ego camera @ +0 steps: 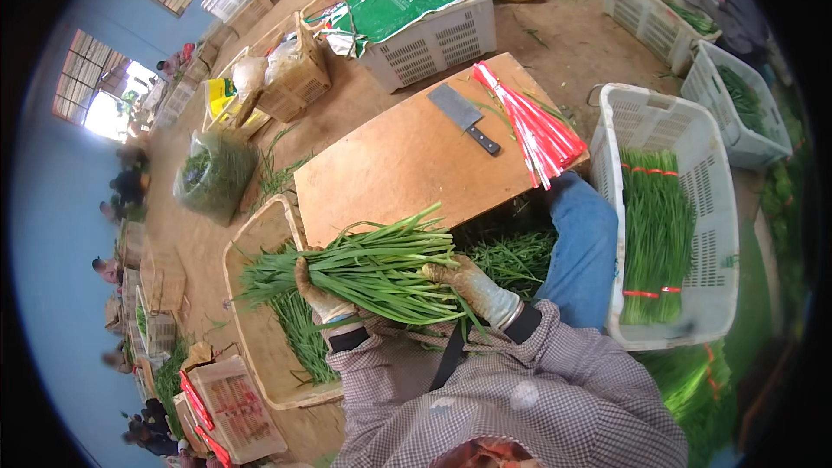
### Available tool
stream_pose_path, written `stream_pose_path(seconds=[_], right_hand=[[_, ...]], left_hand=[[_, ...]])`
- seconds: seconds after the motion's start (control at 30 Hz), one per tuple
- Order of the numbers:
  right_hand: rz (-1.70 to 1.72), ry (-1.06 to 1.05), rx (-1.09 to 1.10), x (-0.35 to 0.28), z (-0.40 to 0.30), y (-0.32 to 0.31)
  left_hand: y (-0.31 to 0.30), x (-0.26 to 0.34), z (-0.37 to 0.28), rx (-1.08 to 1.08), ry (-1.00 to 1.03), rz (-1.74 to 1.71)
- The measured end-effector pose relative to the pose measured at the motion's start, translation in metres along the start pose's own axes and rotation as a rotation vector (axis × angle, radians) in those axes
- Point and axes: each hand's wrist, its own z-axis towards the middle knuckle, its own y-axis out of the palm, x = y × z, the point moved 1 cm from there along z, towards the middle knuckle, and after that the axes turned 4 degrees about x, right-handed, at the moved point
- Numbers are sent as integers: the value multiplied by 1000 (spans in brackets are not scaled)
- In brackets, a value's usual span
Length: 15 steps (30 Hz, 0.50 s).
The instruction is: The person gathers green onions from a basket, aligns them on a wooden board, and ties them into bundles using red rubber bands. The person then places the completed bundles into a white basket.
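A loose bunch of long green leafy stalks, like garlic chives (383, 266), lies across both my gloved hands. My left hand (322, 292) grips it near the leaf tips, its thumb up against the near side. My right hand (478, 286) closes round the paler stalk ends, with a few leaves hanging below. Just beyond the bunch stands a wooden board (390, 149). On it rest a cleaver (465, 117) with a black handle and a fan of red and white ties (533, 123). Both gloves are stained brown.
A tan crate (237, 312) with loose greens stands at left. At right, a white crate (725, 208) holds tied bundles (656, 234). Cut greens (513, 257) lie below the board. Beyond are a crate under a green sack (422, 0) and a plastic bag of greens (218, 175). Other people sit far left.
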Motion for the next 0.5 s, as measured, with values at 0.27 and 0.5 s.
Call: stream_pose_path(seconds=[0.27, 0.5], right_hand=[[146, -15, 5, 1, -17, 3], [-719, -680, 41, 9, -41, -26]], left_hand=[[-7, -8, 9, -32, 10, 1], [-16, -2, 8, 32, 25, 41]])
